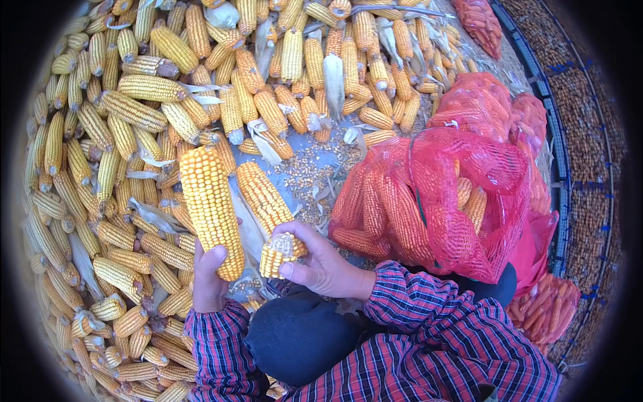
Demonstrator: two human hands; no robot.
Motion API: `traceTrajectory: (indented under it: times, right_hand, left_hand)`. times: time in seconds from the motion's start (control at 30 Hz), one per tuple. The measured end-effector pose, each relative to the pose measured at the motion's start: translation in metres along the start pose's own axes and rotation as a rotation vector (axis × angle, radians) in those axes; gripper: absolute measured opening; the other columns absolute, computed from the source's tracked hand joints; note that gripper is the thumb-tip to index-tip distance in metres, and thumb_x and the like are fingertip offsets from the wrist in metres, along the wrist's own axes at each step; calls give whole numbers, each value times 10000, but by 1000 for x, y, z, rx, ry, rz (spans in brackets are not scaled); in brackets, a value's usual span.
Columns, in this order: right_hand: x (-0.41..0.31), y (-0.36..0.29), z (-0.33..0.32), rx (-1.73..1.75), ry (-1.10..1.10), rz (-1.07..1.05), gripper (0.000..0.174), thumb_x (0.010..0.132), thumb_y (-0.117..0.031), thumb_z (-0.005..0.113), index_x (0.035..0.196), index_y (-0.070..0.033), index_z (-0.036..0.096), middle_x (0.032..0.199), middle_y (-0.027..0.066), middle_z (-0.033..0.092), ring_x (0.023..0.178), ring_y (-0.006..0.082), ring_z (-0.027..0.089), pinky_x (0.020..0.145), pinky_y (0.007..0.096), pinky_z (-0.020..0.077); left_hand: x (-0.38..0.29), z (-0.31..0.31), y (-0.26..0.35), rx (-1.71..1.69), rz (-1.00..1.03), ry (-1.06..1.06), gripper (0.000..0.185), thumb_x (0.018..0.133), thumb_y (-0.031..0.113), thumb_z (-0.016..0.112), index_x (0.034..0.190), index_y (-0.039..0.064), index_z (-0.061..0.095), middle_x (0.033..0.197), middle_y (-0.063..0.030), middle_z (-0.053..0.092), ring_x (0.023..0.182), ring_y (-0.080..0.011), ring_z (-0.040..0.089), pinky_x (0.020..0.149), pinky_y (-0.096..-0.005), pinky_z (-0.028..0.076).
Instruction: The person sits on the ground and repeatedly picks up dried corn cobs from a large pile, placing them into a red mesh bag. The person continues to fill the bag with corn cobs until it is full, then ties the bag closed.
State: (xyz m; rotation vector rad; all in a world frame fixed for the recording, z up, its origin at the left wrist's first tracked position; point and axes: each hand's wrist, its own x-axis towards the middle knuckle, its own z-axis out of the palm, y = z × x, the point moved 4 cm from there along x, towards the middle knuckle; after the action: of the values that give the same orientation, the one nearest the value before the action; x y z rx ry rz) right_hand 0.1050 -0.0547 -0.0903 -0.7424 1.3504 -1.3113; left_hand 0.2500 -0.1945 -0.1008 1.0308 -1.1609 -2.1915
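Observation:
My left hand grips the lower end of a large, husked yellow corn ear, with the thumb across its kernels. That ear stands tilted, its top pointing away from me. In my right hand, thumb and fingers close on a short-looking corn ear with a pale, bare end facing up. Another corn ear lies just beyond those fingers; whether the right hand touches it is hidden. To the right, a red mesh sack holds corn ears, its loose mouth folded open towards me.
A broad heap of husked corn ears spreads left and ahead, with dry husks among them. Loose kernels litter the ground. More filled mesh sacks stand at right, beside a blue-edged barrier. My knee is below my hands.

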Motion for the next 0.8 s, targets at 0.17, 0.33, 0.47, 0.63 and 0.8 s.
traceTrajectory:
  times: [0.17,0.33,0.47,0.63,0.8]
  right_hand:
    - [-108,-126,-56,-332,3,-308,666,739,-413,781,1272,-120,510,1123,137,447,1101,269,432,995,369,344]
    - [-227,-199,-135,-203,301,-187,637,778,-343,782,1257,-46,484,1095,54,531,1044,177,528,945,313,405]
    - [-256,-195,-193,-16,289,27,602,924,-467,593,1338,-51,456,1032,33,599,784,96,584,629,219,467]
    - [-230,-149,-239,-95,371,128,619,964,-481,537,1408,-59,448,1044,35,616,813,121,608,655,244,498]
    - [-181,-111,-261,-719,514,-96,648,903,-504,612,1356,-50,516,1087,194,612,996,294,599,910,370,480]
  left_hand:
    - [-22,111,94,166,252,-249,921,625,552,765,1315,5,492,1185,-109,586,1116,-214,552,994,-334,396]
    - [-43,229,113,165,226,-582,902,711,509,733,1382,-20,443,1255,-134,583,1160,-218,557,993,-325,429]
    - [-56,313,71,-77,94,-825,584,852,334,668,1289,-20,514,1106,-69,625,960,-145,639,844,-288,518]
    - [-27,371,3,310,626,-667,471,840,305,685,1195,9,595,1138,-107,560,1071,-209,504,953,-360,419]
    - [-6,353,-52,490,514,-595,533,801,298,714,1239,21,589,1190,-180,516,1168,-297,404,1032,-410,358]
